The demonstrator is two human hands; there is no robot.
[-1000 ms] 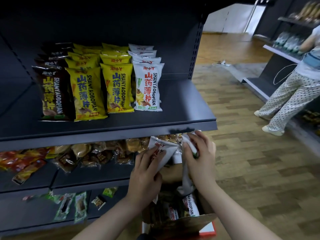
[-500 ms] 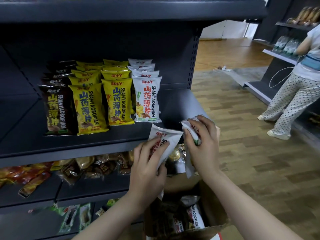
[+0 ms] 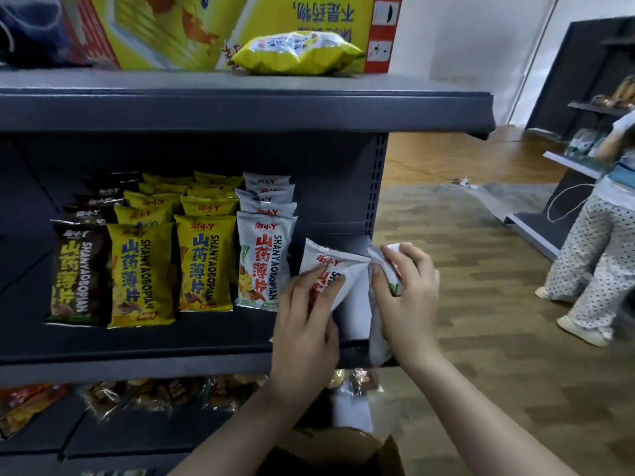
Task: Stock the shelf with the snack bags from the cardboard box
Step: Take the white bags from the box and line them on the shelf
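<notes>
Nearest, I am seeing the open brown cardboard box (image 3: 347, 451) below. Risk: bags toppling off the dark grey metal shelf (image 3: 171, 341) edge if released leaning. The left hand (image 3: 305, 324) is gripping a white foil snack bag (image 3: 338, 269); the right hand (image 3: 407, 300) is clutching another white bag (image 3: 379, 334), beside the white row (image 3: 263, 262).

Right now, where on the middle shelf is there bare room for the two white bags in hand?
Bare shelf lies between the white bag row and the perforated right upright, where the left hand and right hand hold their bags. A bare strip runs along the front edge. Left of that, four rows crowd.
</notes>
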